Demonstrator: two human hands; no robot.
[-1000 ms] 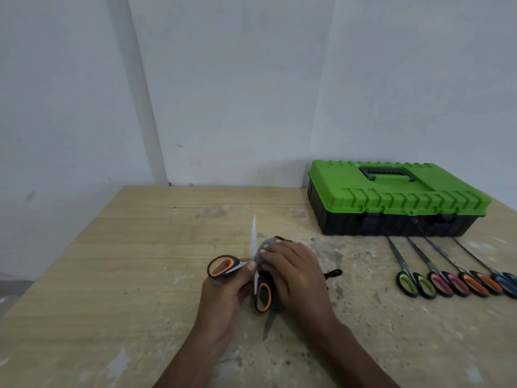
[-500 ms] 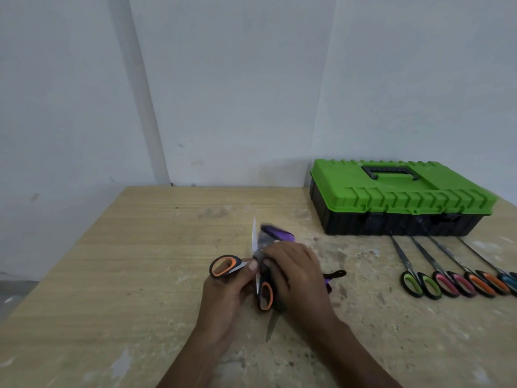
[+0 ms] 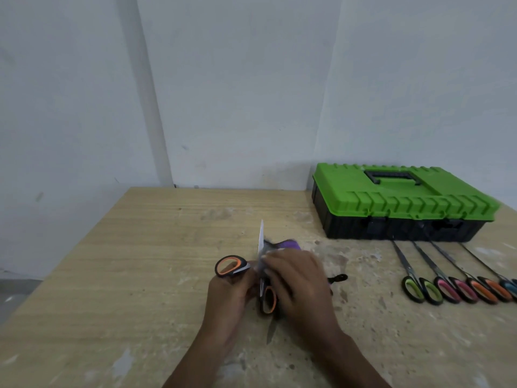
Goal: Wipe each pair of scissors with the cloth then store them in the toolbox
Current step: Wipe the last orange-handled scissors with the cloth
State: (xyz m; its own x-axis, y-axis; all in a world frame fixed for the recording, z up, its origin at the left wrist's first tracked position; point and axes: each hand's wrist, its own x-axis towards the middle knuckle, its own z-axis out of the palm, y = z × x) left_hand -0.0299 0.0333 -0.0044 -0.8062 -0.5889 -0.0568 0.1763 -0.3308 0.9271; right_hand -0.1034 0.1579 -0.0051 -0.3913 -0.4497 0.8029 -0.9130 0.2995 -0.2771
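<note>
My left hand (image 3: 229,292) holds an orange-handled pair of scissors (image 3: 232,266) with its blades spread apart, one blade standing upright at the table's middle. My right hand (image 3: 299,284) grips a purple cloth (image 3: 288,244) and presses it against that upright blade. The cloth is mostly hidden under my fingers. A green-lidded black toolbox (image 3: 397,200) sits shut at the back right. In front of it lies a row of scissors: green-handled (image 3: 416,287), pink-handled (image 3: 450,289), orange-handled (image 3: 486,289) and a blue-handled pair (image 3: 510,287) cut by the frame edge.
The wooden table (image 3: 140,275) is scuffed with pale paint marks. A white wall corner stands behind it. The table's left edge drops to a grey floor (image 3: 16,292).
My right hand slid the cloth along the upright blade, and the purple fabric now shows above my fingers. The view shifted slightly left.
</note>
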